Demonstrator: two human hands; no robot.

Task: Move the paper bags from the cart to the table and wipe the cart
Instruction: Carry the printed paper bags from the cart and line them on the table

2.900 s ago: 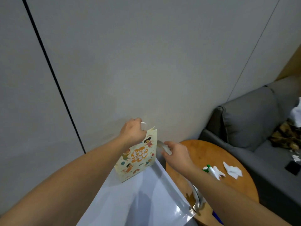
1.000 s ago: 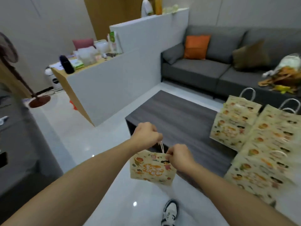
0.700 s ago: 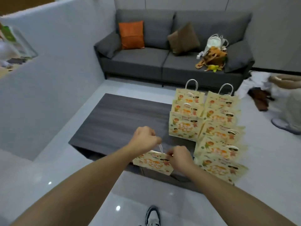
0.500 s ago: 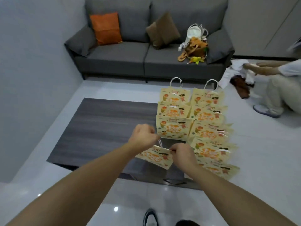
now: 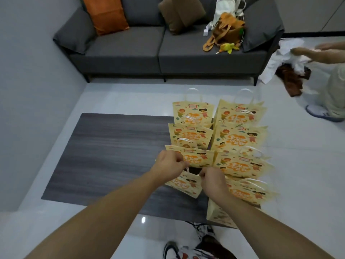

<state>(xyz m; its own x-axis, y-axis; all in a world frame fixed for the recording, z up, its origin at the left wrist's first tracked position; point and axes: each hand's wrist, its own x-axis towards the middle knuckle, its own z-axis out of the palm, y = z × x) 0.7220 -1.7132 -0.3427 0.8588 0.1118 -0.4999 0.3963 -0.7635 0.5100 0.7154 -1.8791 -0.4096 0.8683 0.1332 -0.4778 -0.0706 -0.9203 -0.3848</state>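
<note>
I hold a small cream paper bag [image 5: 183, 184] with cartoon prints by its white handles over the dark wooden table [image 5: 112, 152]. My left hand [image 5: 169, 166] grips one handle and my right hand [image 5: 211, 179] grips the other. The bag hangs tilted just above the table's near right part, in front of two rows of several matching paper bags [image 5: 233, 139] that stand upright on the table's right side. The cart is out of view.
A grey sofa [image 5: 149, 45] with orange and brown cushions stands behind the table, with a pile of bags [image 5: 225, 28] on it. Another person [image 5: 328, 71] crouches at the right by clothes on the floor. My shoes [image 5: 186, 247] are below.
I have turned from the cart to the table, carrying the bag in both hands. It has come closer to the rows of bags and lower over the table.
</note>
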